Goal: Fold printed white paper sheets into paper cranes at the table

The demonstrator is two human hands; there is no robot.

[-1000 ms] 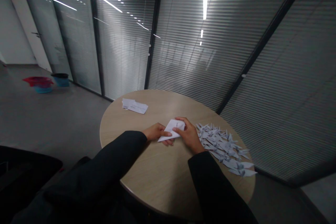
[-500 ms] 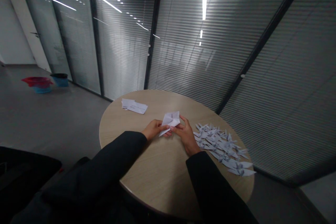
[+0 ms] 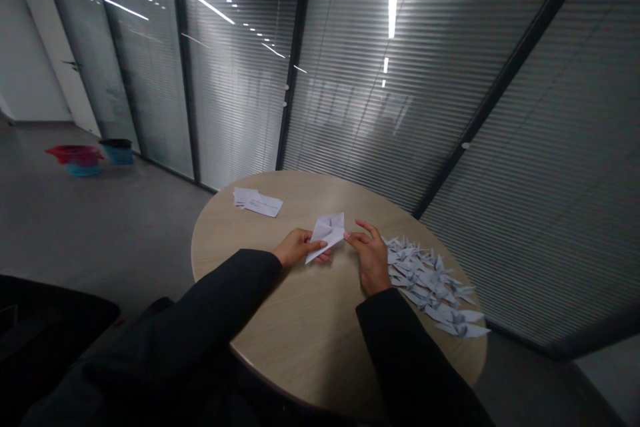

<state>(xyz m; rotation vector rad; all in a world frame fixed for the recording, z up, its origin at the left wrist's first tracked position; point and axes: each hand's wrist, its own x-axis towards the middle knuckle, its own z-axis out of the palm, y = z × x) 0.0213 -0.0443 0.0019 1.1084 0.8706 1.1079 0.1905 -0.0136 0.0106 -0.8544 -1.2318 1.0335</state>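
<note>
A partly folded white paper (image 3: pixel 327 233) is held just above the round wooden table (image 3: pixel 300 320). My left hand (image 3: pixel 297 247) pinches its lower left corner. My right hand (image 3: pixel 370 253) touches the paper's right tip with thumb and forefinger, the other fingers spread. Both arms wear dark sleeves.
A heap of several folded paper cranes (image 3: pixel 430 280) lies on the table right of my right hand. A small stack of flat white sheets (image 3: pixel 257 202) lies at the table's far left. Glass walls with blinds stand behind. Red and blue basins (image 3: pixel 80 159) sit on the floor far left.
The paper has opened out and lifted at its far edge. My right hand has slid from on top of the paper to its right tip, fingers spreading.
</note>
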